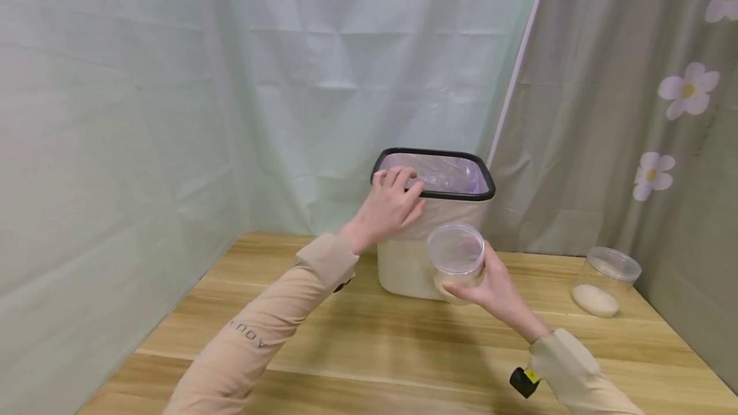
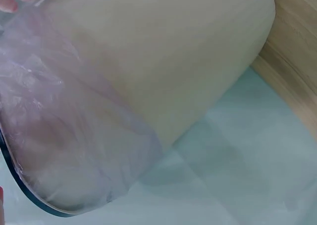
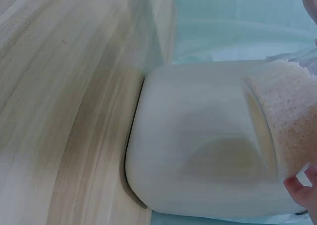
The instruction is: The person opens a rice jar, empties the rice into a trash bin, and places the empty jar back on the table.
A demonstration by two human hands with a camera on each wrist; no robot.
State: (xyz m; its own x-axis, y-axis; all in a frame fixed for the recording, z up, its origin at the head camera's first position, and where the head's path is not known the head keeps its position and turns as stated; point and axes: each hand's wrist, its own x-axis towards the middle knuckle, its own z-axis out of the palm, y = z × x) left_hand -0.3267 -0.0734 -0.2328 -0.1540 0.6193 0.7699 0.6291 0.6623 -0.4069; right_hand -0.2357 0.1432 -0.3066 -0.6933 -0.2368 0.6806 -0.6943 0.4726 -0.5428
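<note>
A pale bin (image 1: 403, 268) stands on the table with a dark rim (image 1: 461, 197). A thin, translucent bag (image 2: 74, 131) lines it and folds down over the outside. My left hand (image 1: 387, 207) is at the bin's near left rim, its fingers bent over the edge. In front of the bin my right hand (image 1: 496, 284) grips a clear round jar (image 1: 455, 250) around its side. White rice (image 3: 290, 111) shows inside that jar in the right wrist view. Whether a lid covers the jar I cannot tell.
Another clear jar (image 1: 614, 268), with a little rice in its bottom, stands at the table's right. The wooden table (image 1: 346, 344) runs back to pale curtains (image 1: 357, 82). A flowered curtain (image 1: 611, 114) hangs on the right.
</note>
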